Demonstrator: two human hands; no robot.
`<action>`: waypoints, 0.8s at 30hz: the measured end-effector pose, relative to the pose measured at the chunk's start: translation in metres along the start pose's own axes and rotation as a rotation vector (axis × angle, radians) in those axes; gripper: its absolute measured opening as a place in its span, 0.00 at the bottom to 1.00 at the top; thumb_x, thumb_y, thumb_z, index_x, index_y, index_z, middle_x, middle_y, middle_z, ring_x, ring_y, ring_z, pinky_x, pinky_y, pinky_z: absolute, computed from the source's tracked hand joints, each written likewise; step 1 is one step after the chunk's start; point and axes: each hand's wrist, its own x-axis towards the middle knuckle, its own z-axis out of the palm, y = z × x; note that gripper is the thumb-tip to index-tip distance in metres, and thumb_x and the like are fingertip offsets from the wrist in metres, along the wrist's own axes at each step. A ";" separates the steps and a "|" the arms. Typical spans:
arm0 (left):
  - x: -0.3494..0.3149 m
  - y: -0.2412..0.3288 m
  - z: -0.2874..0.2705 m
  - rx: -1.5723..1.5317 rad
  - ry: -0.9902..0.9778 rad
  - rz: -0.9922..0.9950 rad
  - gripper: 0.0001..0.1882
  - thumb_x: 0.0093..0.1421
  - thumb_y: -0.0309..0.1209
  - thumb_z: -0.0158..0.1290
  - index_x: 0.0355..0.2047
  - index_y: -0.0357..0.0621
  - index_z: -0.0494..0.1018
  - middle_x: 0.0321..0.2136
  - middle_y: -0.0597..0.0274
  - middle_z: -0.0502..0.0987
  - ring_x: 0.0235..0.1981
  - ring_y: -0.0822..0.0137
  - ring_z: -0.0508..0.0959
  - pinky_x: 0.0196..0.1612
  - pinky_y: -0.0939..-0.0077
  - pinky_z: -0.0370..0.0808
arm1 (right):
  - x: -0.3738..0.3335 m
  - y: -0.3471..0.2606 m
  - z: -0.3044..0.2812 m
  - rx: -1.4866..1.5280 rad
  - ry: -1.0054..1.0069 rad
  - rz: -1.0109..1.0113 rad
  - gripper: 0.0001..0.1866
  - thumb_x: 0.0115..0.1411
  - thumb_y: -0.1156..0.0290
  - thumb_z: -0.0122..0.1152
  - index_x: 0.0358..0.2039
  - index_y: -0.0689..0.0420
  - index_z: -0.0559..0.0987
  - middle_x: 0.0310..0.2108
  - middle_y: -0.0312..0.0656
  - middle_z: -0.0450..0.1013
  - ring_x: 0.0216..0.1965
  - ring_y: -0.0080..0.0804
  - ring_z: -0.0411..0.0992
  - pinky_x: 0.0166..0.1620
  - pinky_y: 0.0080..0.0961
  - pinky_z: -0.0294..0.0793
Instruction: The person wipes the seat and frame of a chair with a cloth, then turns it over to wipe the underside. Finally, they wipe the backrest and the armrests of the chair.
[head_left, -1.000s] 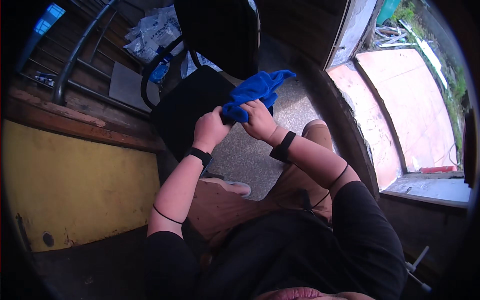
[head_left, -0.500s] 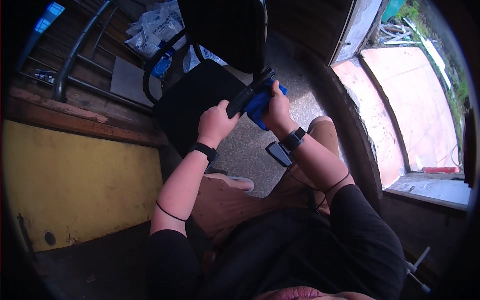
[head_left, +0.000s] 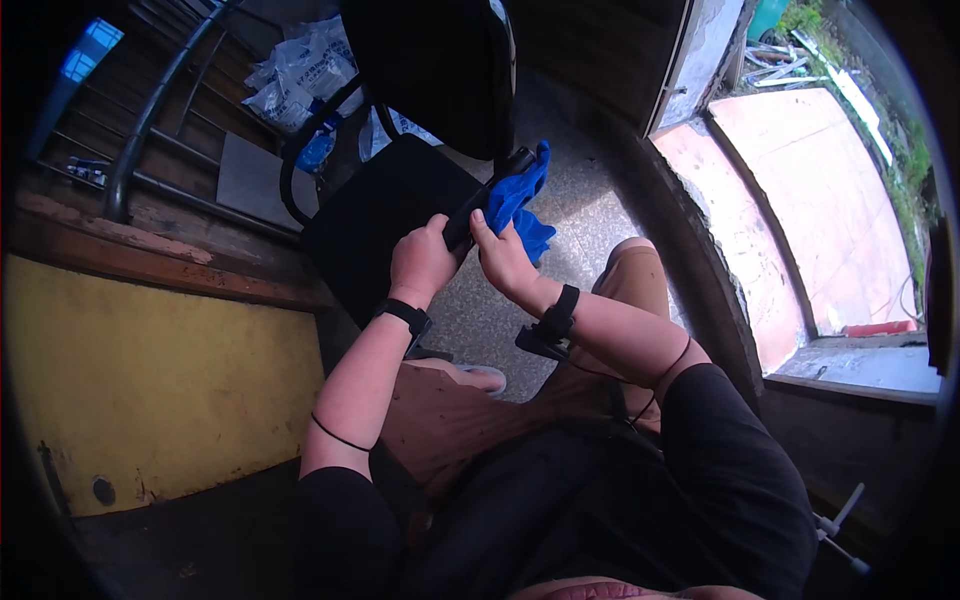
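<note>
So the black tube (head_left: 463, 222) was right in the grip, slanting away from the body, its far end poking out past both fists. The left hand (head_left: 420, 262) was clamped on the near part of it, thumb laid along the top. The right hand (head_left: 508, 262) sat just beside, closed on a blue cloth (head_left: 518, 195) that was up against the tube's right side, thumb up; couldn't really see its fingers, they were tucked behind. The cloth bunched up beyond the knuckles, with a loose bit hanging off to the right. Just left of the grip and below it was a black chair's seat (head_left: 380, 200), and its backrest (head_left: 430, 70) stood straight beyond. Under the hands, nearer the body, you could see speckled floor (head_left: 480, 310) and brown trousers (head_left: 440, 410). Further out, past the chair to the left, some clear plastic bags (head_left: 305, 75) were piled near a metal rail (head_left: 150, 120). A yellow panel (head_left: 170, 380) was well off to the near left, and a pinkish slab (head_left: 800, 200) lay outside, far right of the grip.
</note>
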 end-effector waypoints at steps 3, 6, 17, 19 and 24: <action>-0.006 -0.011 -0.007 -0.027 -0.031 -0.071 0.23 0.57 0.48 0.63 0.43 0.43 0.78 0.32 0.44 0.83 0.36 0.44 0.83 0.40 0.55 0.80 | -0.015 -0.045 -0.001 0.375 -0.046 0.242 0.27 0.74 0.51 0.48 0.60 0.62 0.69 0.55 0.44 0.73 0.58 0.31 0.68 0.64 0.29 0.62; -0.003 -0.005 -0.009 -0.034 -0.025 -0.054 0.26 0.56 0.49 0.64 0.46 0.43 0.78 0.33 0.45 0.83 0.36 0.45 0.83 0.40 0.56 0.81 | 0.040 -0.044 -0.034 0.848 -0.004 0.469 0.30 0.73 0.44 0.43 0.53 0.60 0.72 0.50 0.48 0.76 0.53 0.43 0.73 0.61 0.46 0.68; -0.005 -0.006 -0.011 -0.037 -0.056 -0.068 0.25 0.59 0.48 0.62 0.49 0.43 0.76 0.36 0.47 0.83 0.40 0.48 0.83 0.44 0.57 0.81 | 0.073 -0.064 -0.053 0.787 -0.082 0.523 0.33 0.73 0.42 0.40 0.54 0.63 0.71 0.50 0.52 0.74 0.51 0.50 0.75 0.60 0.52 0.71; -0.005 -0.008 -0.011 0.012 -0.064 -0.055 0.24 0.59 0.47 0.62 0.49 0.44 0.76 0.37 0.47 0.83 0.40 0.49 0.84 0.44 0.56 0.81 | 0.094 -0.082 -0.057 0.766 -0.057 0.539 0.33 0.73 0.41 0.41 0.52 0.63 0.71 0.49 0.52 0.75 0.49 0.51 0.76 0.61 0.51 0.71; -0.005 -0.001 -0.014 -0.023 -0.040 -0.037 0.21 0.60 0.46 0.61 0.45 0.44 0.76 0.35 0.48 0.83 0.38 0.48 0.84 0.43 0.56 0.81 | 0.071 -0.033 -0.041 -0.118 -0.028 -0.052 0.35 0.74 0.49 0.46 0.68 0.64 0.56 0.53 0.47 0.69 0.55 0.34 0.67 0.60 0.34 0.66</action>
